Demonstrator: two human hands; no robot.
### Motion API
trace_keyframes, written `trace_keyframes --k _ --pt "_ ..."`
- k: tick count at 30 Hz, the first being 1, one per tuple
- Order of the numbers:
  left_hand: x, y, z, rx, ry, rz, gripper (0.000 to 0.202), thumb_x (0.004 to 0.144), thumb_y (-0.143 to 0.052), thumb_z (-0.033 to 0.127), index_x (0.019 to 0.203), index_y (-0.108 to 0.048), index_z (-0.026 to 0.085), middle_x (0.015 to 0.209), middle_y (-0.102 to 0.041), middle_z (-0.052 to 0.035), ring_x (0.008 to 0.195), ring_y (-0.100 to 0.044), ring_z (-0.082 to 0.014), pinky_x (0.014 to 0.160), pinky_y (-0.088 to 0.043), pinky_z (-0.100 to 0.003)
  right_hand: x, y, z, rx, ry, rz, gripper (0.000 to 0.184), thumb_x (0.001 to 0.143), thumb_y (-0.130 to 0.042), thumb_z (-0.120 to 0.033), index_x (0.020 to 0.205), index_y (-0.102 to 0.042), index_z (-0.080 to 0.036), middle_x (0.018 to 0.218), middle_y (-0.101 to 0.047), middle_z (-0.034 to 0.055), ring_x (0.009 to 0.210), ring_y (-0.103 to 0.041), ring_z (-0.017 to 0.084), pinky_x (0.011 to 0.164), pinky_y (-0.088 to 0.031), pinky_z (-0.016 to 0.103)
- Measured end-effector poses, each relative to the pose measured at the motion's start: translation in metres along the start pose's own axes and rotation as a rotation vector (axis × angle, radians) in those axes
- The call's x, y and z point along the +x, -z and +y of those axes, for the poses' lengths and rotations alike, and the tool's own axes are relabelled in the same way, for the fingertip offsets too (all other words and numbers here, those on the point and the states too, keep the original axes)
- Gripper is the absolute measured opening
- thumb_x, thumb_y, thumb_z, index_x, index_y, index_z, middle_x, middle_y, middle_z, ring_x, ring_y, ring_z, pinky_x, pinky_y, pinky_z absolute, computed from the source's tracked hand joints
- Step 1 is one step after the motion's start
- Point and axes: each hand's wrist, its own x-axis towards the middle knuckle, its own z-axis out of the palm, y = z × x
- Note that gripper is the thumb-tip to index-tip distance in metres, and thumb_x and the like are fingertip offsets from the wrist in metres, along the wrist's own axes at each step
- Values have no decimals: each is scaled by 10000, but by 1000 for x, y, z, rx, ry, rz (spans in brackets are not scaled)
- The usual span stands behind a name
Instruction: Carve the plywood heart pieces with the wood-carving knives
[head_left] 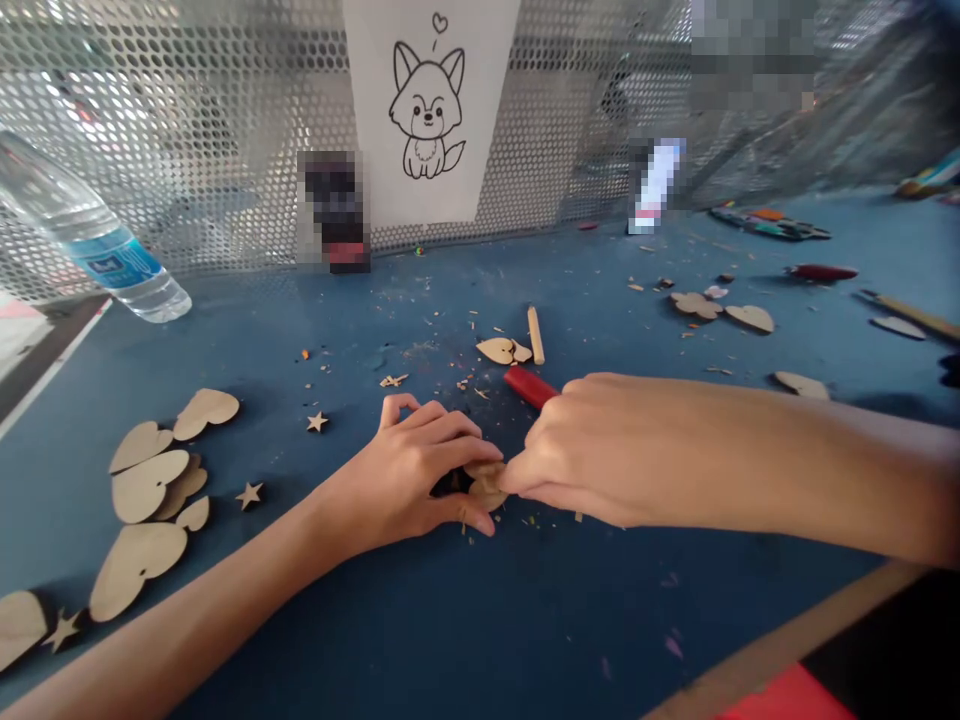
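Observation:
In the head view, my left hand (pixel 424 465) steadies a small light wooden piece (pixel 489 488) against the blue table, thumb and fingers curved around it. My right hand (pixel 559 465) is closed on a red-handled tool (pixel 529 387), whose handle sticks out above the knuckles toward the back. Its working end is hidden by my fingers, at the right side of the wooden piece. Just beyond my hands lie a wooden heart (pixel 496 350) with small holes and a short wooden stick (pixel 535 336). Crumbs and shavings are scattered around them.
Wooden hearts (pixel 150 485) and small stars (pixel 250 495) lie on the left. A water bottle (pixel 120 250) leans at the back left. A fox drawing (pixel 431 120) hangs on the perforated metal screen. More wooden pieces (pixel 750 318) and a dark red object (pixel 823 272) are at right.

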Motion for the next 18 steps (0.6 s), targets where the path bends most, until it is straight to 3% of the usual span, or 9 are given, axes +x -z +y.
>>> trace_keyframes --k 2,4,9,15,18 --pt "0 0 0 12 -21 8 463 818 -732 554 1142 -668 228 1094 -696 -20 994 -622 -194 931 -223 -366 -3 -1 2 11 76 -121 196 845 -663 -104 739 -717 -259 546 -652 -51 414 -537 111 443 -207 275" --pt "1 0 0 15 -27 0 469 820 -719 566 1142 -669 230 1094 -699 -28 990 -622 -197 938 -222 -369 -6 -1 3 4 82 -153 197 884 -627 -91 813 -711 -255 564 -651 -48 428 -541 117 440 -189 272" --pt "1 0 -1 19 -36 3 490 813 -716 578 1155 -665 230 1096 -704 -35 990 -631 -198 959 -207 -375 -18 -9 -3 -54 62 -72 201 889 -607 -72 926 -702 -246 559 -594 -53 413 -485 110 439 -135 281" --pt "1 0 -3 -5 -15 -7 494 811 -710 589 1156 -659 239 1099 -704 -27 1023 -634 -202 968 -206 -369 -34 -30 -4 -13 43 83 290 978 -535 -135 1199 -664 -271 651 -625 -50 502 -534 102 462 -174 290" --pt "1 2 -1 -8 0 -27 479 822 -698 588 1153 -656 244 1114 -704 -19 1034 -631 -203 987 -195 -371 -39 -40 -5 52 20 164 286 1015 -494 -181 1211 -682 -272 688 -648 -38 513 -555 99 477 -229 290"
